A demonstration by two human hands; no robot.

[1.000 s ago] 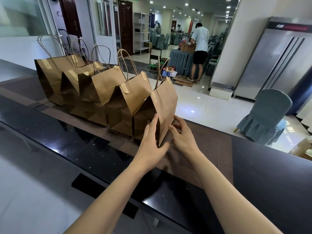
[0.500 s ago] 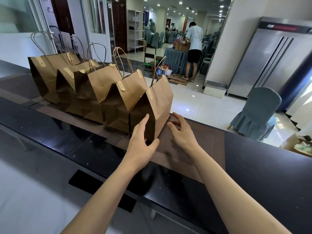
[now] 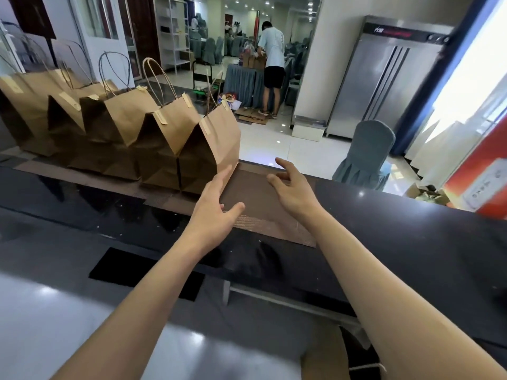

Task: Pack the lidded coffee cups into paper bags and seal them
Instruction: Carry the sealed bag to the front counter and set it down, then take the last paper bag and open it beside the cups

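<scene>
Five brown paper bags (image 3: 120,127) stand in a row on a woven mat (image 3: 255,212) along the far side of the dark desk (image 3: 411,242), their tops folded shut and taped, twine handles upright. Nearest the hands is the rightmost bag (image 3: 216,144). Spread with fingers straight, the left hand (image 3: 214,212) has its fingertips at that bag's near right corner; contact is unclear. Just right of the bag, the right hand (image 3: 293,187) hovers above the mat, fingers loosely spread, holding nothing.
</scene>
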